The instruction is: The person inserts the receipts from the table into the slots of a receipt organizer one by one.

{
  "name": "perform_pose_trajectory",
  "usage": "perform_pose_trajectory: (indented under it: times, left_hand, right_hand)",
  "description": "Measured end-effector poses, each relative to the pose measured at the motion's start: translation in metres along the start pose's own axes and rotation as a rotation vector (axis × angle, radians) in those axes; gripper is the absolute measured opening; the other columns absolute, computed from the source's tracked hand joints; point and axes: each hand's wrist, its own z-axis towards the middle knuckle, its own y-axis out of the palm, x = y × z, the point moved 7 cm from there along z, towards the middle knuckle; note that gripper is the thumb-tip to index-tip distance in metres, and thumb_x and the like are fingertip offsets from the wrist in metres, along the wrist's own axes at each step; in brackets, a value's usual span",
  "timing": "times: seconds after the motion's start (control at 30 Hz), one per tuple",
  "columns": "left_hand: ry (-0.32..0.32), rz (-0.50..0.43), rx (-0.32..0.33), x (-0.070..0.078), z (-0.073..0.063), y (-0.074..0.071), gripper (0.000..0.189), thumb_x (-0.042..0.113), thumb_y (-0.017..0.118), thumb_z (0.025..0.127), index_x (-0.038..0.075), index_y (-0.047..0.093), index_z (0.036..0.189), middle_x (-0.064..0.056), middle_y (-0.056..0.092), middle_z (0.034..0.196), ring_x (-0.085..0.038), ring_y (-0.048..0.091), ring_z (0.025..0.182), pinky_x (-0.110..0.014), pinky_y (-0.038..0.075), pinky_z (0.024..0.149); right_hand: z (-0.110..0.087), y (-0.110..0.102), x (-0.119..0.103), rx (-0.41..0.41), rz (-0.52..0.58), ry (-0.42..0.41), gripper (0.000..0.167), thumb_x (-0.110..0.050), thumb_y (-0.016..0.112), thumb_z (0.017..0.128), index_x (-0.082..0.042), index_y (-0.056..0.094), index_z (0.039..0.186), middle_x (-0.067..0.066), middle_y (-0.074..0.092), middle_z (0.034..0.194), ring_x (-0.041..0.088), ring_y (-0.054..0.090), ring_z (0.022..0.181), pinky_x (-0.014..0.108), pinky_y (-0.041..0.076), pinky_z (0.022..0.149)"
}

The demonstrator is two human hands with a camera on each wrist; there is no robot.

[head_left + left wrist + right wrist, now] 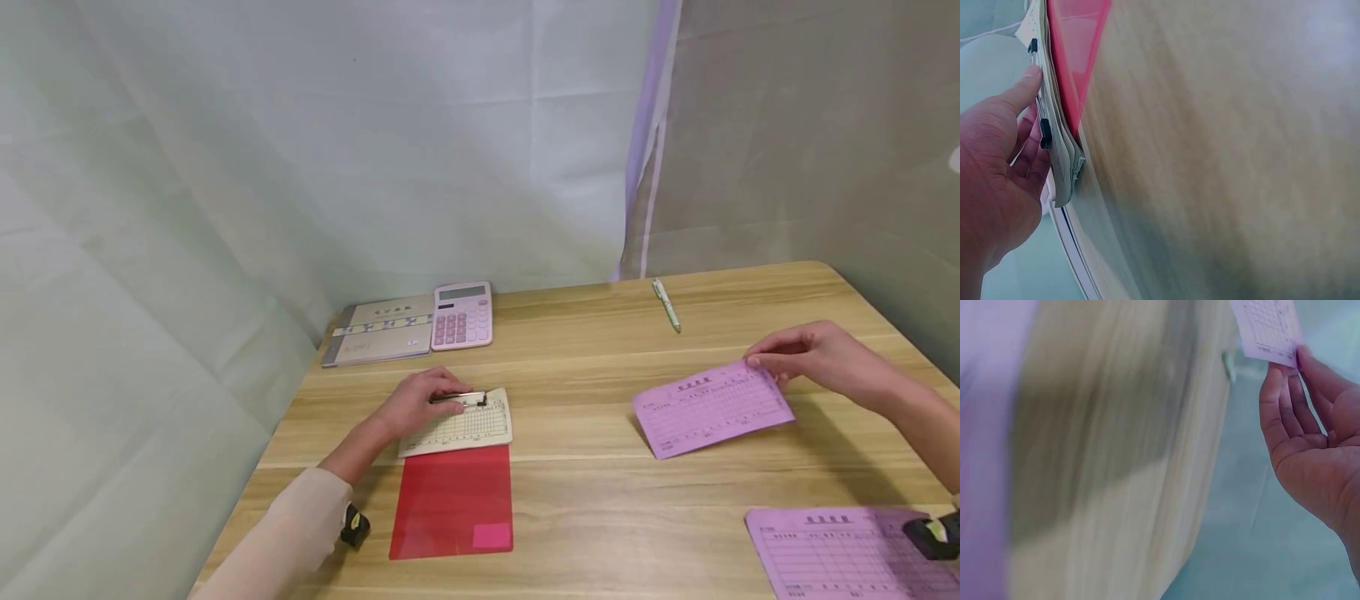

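On the left, my left hand grips the top end of a red see-through clipboard at its metal clip. Cream printed forms lie under that clip, across the board's upper half. In the left wrist view the thumb rests on the clip and the fingers bend behind the edge of the forms. On the right, my right hand pinches a purple printed form by its upper right corner, raised and tilted above the table. Another purple form lies at the front right, partly under my right wrist's camera.
A pink calculator stands beside a grey-beige notebook at the back left of the wooden table. Towards the back right lies a green pen. Pale curtains hang close behind the table and along its left side.
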Motion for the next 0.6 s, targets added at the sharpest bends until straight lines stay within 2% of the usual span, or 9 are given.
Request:
perform_pose_trajectory:
  times: [0.23,0.43,0.6]
  left_hand:
    - [-0.005,0.026,0.000,0.001,0.000,0.001,0.034,0.024,0.082,0.096,0.023,0.078,0.130,0.007,0.068,0.116,-0.014,0.061,0.104,-0.039,0.051,0.093]
    - [-0.006,0.030,0.003,0.002,-0.001,0.002,0.034,0.023,0.082,0.096,0.022,0.079,0.129,0.007,0.068,0.115,-0.015,0.061,0.103,-0.041,0.051,0.093]
    - [-0.021,0.024,0.005,0.003,-0.001,0.001,0.034,0.023,0.082,0.096,0.022,0.079,0.129,0.007,0.067,0.115,-0.015,0.061,0.102,-0.040,0.052,0.093]
  right_hand:
    - [0.031,0.040,-0.041,-0.030,0.077,-0.042,0.031,-0.016,0.072,0.103,0.008,0.073,0.122,0.013,0.076,0.108,0.016,0.066,0.081,0.036,0.059,0.073]
    - [0.048,0.080,-0.065,-0.031,0.119,-0.037,0.025,-0.013,0.074,0.101,0.006,0.076,0.118,0.010,0.076,0.100,0.015,0.063,0.079,0.032,0.057,0.069]
    - [0.057,0.108,-0.073,-0.018,0.145,-0.030,0.022,-0.010,0.075,0.100,0.007,0.077,0.113,0.007,0.074,0.090,0.016,0.061,0.072,0.028,0.054,0.062]
